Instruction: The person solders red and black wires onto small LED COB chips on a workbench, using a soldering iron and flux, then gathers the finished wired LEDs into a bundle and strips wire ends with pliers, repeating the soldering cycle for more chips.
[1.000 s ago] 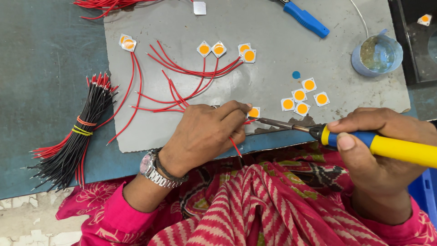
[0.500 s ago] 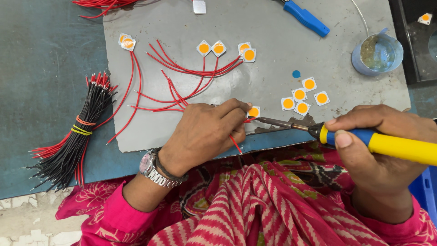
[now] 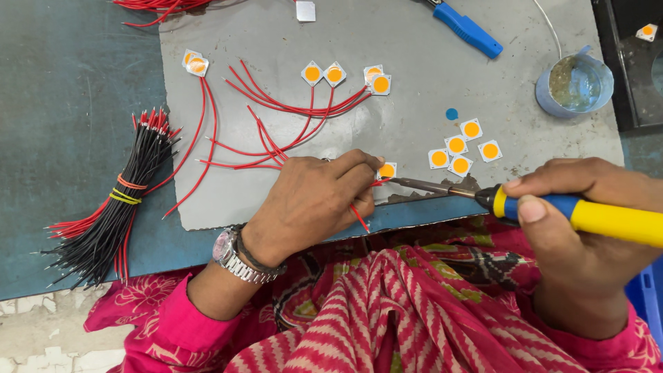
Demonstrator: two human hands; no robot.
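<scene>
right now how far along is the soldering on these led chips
Done: about six chips up the grey mat already trail red wires. In hand: the left hand pins a red wire on one chip while the right hand brings the soldering iron in. Left: four bare chips and the wire bundle.

We cannot see the whole iron [image 3: 594, 215]: its yellow handle is cut off by the right edge. The left hand [image 3: 307, 204] covers part of the chip [image 3: 387, 170] and the end of the red wire [image 3: 359, 217], so we cannot tell how the fingers [image 3: 359, 166] pinch it. At the top edge, the blue tool [image 3: 469, 29] and red wires [image 3: 159, 5] are cut off. The cup [image 3: 575, 84] holds something unclear.
</scene>
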